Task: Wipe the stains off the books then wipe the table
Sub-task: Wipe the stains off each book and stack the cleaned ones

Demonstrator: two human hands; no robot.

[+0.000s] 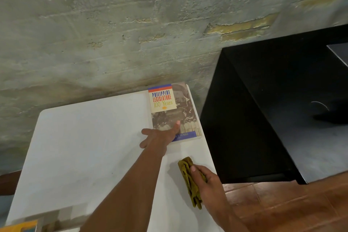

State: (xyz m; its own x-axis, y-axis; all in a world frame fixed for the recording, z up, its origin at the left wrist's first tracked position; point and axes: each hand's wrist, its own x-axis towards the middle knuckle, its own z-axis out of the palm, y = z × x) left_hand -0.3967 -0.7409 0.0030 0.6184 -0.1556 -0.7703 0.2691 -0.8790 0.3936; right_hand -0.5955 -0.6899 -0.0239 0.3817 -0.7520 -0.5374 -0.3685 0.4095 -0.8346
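Note:
A book (174,111) with a sepia photo cover and a cream title panel lies flat at the far right corner of the white table (90,137). My left hand (160,135) rests on the book's near left corner, thumb on the cover and fingers spread over the table beside it. A folded olive-green cloth (189,181) is gripped in my right hand (207,181), held over the table's right side, nearer to me than the book.
A black cabinet (273,109) stands close to the table's right edge. A rough plastered wall (131,34) runs behind the table. Reddish floor tiles (282,207) lie at the lower right. Another book's corner (20,227) shows at the bottom left.

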